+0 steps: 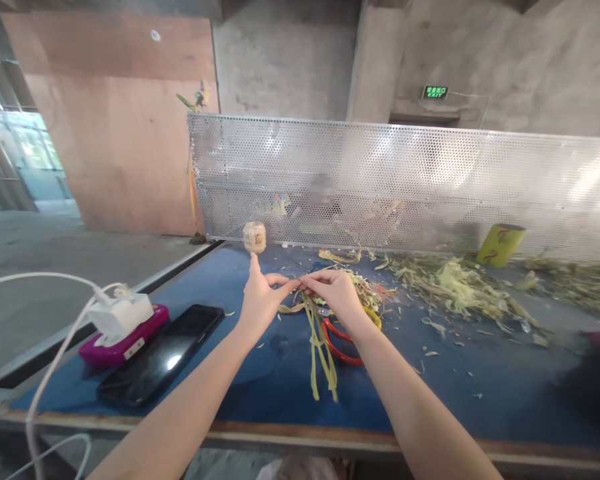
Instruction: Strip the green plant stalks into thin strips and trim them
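Both my hands meet above the blue tabletop (265, 393), fingertips close together. My left hand (261, 293) pinches with thumb and a finger, while another finger points up and away. My right hand (336, 292) pinches at the same spot. From between the fingertips hang long, flat, yellow-green plant strips (320, 353), their lower ends loose over the table. Under my right hand lie scissors with red and yellow handles (337, 350), partly hidden by the wrist. Just behind the hands is a heap of small plant pieces (363, 293).
A black phone (160, 357) and a magenta power strip (135, 343) with a white plug (123, 313) lie at left. A pale roll (255, 237) stands behind. Stripped plant scraps (455, 287) and a yellow-green cylinder (500, 245) are at right. A perforated metal screen (280, 160) borders the back.
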`<state>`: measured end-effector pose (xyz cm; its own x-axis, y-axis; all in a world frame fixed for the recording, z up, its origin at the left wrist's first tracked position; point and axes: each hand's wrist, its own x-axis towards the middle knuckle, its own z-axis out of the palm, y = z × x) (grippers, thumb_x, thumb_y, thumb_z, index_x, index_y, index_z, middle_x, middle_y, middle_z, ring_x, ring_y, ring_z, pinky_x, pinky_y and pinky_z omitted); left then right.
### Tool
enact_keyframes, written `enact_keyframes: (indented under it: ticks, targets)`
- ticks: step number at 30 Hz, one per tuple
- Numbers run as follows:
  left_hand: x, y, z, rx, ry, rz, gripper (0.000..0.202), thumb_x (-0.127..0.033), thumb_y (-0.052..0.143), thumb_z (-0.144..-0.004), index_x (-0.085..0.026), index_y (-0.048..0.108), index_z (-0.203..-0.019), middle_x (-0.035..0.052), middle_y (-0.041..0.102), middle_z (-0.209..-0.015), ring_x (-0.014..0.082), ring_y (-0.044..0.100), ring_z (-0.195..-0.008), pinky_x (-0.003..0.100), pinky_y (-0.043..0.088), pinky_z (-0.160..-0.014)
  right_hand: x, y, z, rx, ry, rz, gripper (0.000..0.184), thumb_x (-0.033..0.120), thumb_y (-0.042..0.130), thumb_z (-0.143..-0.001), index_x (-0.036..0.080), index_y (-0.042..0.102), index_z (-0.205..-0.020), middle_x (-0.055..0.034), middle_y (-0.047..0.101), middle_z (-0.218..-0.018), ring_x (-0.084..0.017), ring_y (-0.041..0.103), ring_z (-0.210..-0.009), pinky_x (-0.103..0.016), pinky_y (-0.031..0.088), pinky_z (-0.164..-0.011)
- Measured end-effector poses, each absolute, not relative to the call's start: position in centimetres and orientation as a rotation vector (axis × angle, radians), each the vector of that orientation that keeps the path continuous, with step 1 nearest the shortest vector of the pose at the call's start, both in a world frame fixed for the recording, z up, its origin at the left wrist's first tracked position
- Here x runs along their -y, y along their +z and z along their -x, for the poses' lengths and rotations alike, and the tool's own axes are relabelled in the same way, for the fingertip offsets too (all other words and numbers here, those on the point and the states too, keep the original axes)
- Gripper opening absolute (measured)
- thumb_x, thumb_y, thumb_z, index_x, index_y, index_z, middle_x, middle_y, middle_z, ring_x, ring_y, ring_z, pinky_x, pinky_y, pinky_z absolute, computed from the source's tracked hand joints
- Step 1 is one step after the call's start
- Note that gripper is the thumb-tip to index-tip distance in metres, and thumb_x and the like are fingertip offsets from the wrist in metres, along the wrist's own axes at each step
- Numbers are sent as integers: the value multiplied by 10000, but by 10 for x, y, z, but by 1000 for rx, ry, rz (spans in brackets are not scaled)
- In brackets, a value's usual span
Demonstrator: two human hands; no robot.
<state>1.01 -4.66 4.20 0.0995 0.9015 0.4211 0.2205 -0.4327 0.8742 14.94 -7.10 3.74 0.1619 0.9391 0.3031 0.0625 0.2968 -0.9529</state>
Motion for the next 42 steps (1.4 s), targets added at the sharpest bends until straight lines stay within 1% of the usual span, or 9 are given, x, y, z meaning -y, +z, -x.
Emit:
enact_keyframes:
  ticks: [4, 7, 13, 19, 24, 30, 33, 38, 42]
  targets:
    - [52, 40, -13, -1110, 1519, -2040, 996, -259, 650, -657, -55, -20, -1366, 9, 680, -679, 207, 587, -906, 434, 267, -938, 70, 36, -152, 1181, 884, 1081, 152, 290, 681, -572, 156, 683, -645, -2, 647, -588, -86, 561, -533, -221, 466, -584]
    - [56, 38, -16, -1020, 1591, -2288, 963, -211, 611, -702, -115, -79, -1367, -9, 679, -688, 197, 586, -891, 459, 198, -938, 70, 37, -154, 1152, 888, 1074, 176, 296, 699, -549, 154, 685, -652, 1, 639, -572, -91, 561, -533, -228, 466, -581]
    - [55, 38, -14, -900, 1593, -2448, 923, -175, 573, -725, -154, -87, -1370, -8, 669, -712, 198, 571, -902, 432, 230, -890, 71, 40, -157, 1143, 908, 1032, 165, 259, 719, -510, 155, 660, -625, 16, 619, -539, -78, 539, -490, -218, 461, -538]
    - [50, 37, -8, -747, 1496, -2609, 822, -120, 442, -772, -163, -130, -1361, 94, 611, -1072, 213, 463, -1114, 412, 241, -881, 72, 45, -157, 1259, 953, 960, 167, 232, 703, -535, 157, 628, -663, 17, 629, -577, -86, 581, -531, -213, 484, -556]
    - [47, 34, -8, -916, 1216, -2615, 713, -146, 416, -791, -191, -6, -1364, 32, 648, -926, 187, 555, -948, 413, 231, -856, 72, 45, -157, 1351, 900, 1004, 112, 213, 652, -582, 156, 596, -661, 21, 597, -511, -104, 578, -489, -243, 497, -538]
    - [48, 37, -6, -974, 1187, -2547, 556, -168, 411, -791, -179, 187, -1300, 8, 631, -851, 150, 565, -827, 397, 238, -863, 72, 40, -159, 1576, 523, 1152, 42, 175, 585, -658, 175, 619, -683, -3, 636, -615, -126, 595, -570, -262, 480, -592]
    - [49, 38, -6, -993, 1186, -2503, 551, -168, 417, -786, -172, 197, -1291, 9, 627, -844, 142, 562, -804, 406, 229, -884, 74, 41, -160, 1720, 317, 1182, 81, 131, 567, -682, 177, 633, -695, -19, 655, -707, -131, 602, -664, -257, 466, -649]
    - [48, 38, -6, -978, 1189, -2448, 561, -180, 434, -778, -181, 209, -1292, 13, 631, -840, 156, 563, -839, 440, 233, -903, 74, 43, -161, 1915, 12, 1218, 109, 96, 545, -721, 176, 615, -692, -18, 617, -696, -122, 558, -676, -240, 430, -645]
    - [41, 35, -6, -890, 1185, -2240, 580, -226, 465, -770, -158, 226, -1295, 21, 636, -820, 160, 575, -818, 402, 347, -845, 76, 41, -161, 2007, -200, 1227, 92, 112, 513, -764, 165, 582, -736, -37, 591, -752, -129, 535, -712, -239, 420, -652]
